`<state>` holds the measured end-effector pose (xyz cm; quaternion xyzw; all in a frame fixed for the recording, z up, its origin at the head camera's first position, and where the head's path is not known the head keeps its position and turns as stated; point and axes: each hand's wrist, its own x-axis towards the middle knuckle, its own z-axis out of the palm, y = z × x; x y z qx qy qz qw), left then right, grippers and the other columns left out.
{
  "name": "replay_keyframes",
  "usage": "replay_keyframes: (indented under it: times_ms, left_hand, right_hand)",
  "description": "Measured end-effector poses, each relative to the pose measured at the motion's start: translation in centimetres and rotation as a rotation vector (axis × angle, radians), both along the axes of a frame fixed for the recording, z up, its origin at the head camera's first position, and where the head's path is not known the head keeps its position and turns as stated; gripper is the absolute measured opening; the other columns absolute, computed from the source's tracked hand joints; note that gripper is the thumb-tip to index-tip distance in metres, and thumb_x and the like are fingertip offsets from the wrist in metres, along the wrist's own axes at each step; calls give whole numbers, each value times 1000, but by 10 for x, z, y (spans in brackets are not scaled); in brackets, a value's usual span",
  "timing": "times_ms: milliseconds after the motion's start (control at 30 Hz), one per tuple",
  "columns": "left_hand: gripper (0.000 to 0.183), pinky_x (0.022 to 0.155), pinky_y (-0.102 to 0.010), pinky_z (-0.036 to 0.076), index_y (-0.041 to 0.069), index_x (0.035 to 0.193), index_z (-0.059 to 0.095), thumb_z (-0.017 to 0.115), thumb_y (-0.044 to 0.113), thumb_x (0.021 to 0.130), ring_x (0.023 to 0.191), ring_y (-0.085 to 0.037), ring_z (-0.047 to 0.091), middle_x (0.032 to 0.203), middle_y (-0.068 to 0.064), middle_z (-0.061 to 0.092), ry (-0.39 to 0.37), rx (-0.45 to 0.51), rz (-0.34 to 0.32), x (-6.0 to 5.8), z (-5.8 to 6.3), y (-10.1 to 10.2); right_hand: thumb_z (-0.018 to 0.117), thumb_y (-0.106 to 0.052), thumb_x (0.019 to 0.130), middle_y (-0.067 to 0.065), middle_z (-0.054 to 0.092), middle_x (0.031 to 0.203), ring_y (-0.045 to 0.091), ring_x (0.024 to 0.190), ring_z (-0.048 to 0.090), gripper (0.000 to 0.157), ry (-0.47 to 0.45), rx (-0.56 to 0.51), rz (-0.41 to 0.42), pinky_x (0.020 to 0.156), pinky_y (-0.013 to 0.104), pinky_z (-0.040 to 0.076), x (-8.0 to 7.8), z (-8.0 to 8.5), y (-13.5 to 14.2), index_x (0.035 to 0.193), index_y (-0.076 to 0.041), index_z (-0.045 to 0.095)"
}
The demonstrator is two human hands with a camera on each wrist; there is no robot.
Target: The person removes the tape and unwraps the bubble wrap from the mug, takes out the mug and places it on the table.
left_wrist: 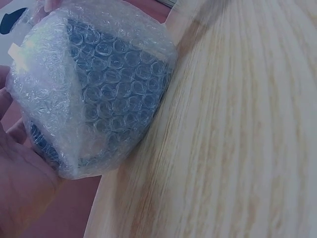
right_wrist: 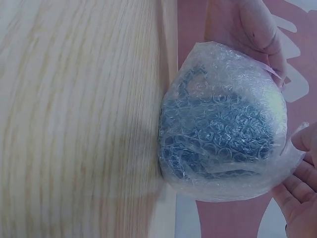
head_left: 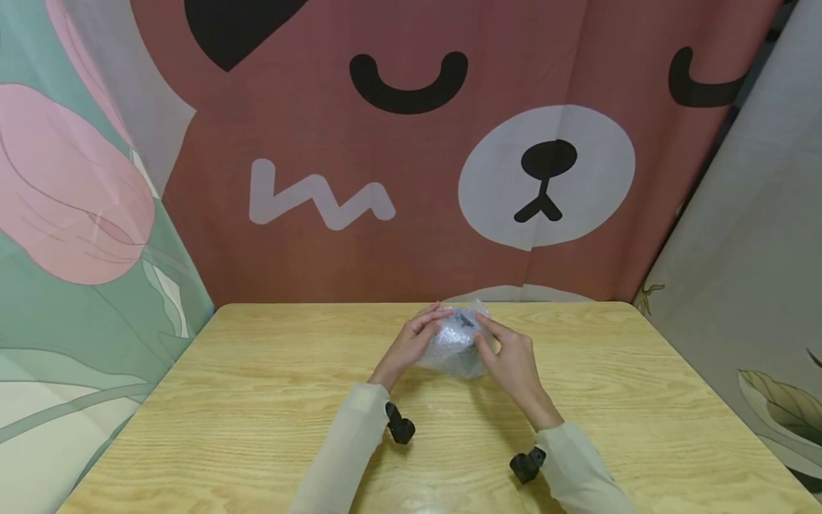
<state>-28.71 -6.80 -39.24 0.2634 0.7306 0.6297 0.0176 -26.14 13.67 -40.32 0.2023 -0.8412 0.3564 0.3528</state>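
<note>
One bubble-wrapped bundle [head_left: 454, 350] sits near the far edge of the desk [head_left: 257, 400], its dark contents [right_wrist: 218, 136] hard to make out. The left hand [head_left: 411, 345] rests loosely extended fingers against it; the right hand [head_left: 516, 363] pinches a flap of wrap [right_wrist: 291, 159].

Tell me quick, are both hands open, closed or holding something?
Left hand: holding the bubble-wrapped bundle by its side.
Right hand: pinching the bundle's wrap edge.

Forearms [head_left: 343, 450] extended forward, angled inward; left hand [head_left: 411, 346] curved loosely, palm facing in; right hand [head_left: 515, 360] opposite it, pinching
</note>
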Motion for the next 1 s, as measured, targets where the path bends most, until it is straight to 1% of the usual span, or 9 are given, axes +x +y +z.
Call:
replay_keyframes:
  times_ms: [100,167,200,300,433,533,667,767,1000]
  left_hand:
    - [35,110,-47,26,-3,135,54,43,9,104,142,-32,21,155,-16,26,2,1,9,0,0,0]
    - [35,111,-46,25,-4,135,54,44,9,104,142,-31,22,155,-16,28,6,5,10,-1,0,0]
    - [35,111,-46,25,-4,135,54,44,9,104,142,-31,23,154,-16,28,4,8,11,-1,-1,0]
    - [35,111,-45,24,-1,135,54,44,11,104,142,-28,23,155,-13,29,-6,14,15,-4,-5,1]
    - [35,111,-41,25,7,137,56,45,16,105,142,-21,24,155,-4,31,-10,2,35,-15,-20,2]
    - [35,112,-41,24,7,137,56,45,16,105,142,-21,23,155,-3,31,7,4,36,-21,-28,2]
    - [36,111,-45,24,3,138,54,44,15,105,143,-25,22,155,-7,29,23,20,17,-22,-29,3]
    - [36,111,-42,26,7,138,55,44,18,105,142,-20,23,155,-3,30,12,10,17,-22,-28,3]
    - [36,110,-41,28,12,138,56,44,20,105,142,-18,24,155,1,31,-13,11,26,-21,-27,2]
  right_hand:
    - [72,-3,84,26,68,101,20,66,65,31,15,-26,14,59,40,55,0,0,1,115,4,69]
    - [72,-2,84,26,66,104,32,89,68,31,23,-53,24,71,46,56,0,0,1,114,5,69]
    - [72,-1,84,27,66,105,36,93,67,30,24,-68,30,74,47,55,0,0,2,113,6,69]
    - [72,0,84,27,65,107,38,93,66,30,6,-124,47,75,42,54,0,0,3,114,7,68]
    - [72,1,85,26,65,109,36,93,67,31,-10,-188,62,75,34,54,0,0,3,115,7,67]
    - [72,3,85,26,65,108,36,92,67,31,-6,-229,70,75,32,53,0,1,4,115,8,67]
    - [70,6,85,27,65,109,37,93,67,33,-10,-270,80,75,25,52,0,1,6,117,10,65]
    - [69,7,86,26,64,111,36,94,67,34,-15,-277,83,77,21,50,1,1,8,119,9,64]
    - [68,4,87,22,63,118,35,100,65,35,-23,-260,55,77,30,52,2,1,12,122,7,63]
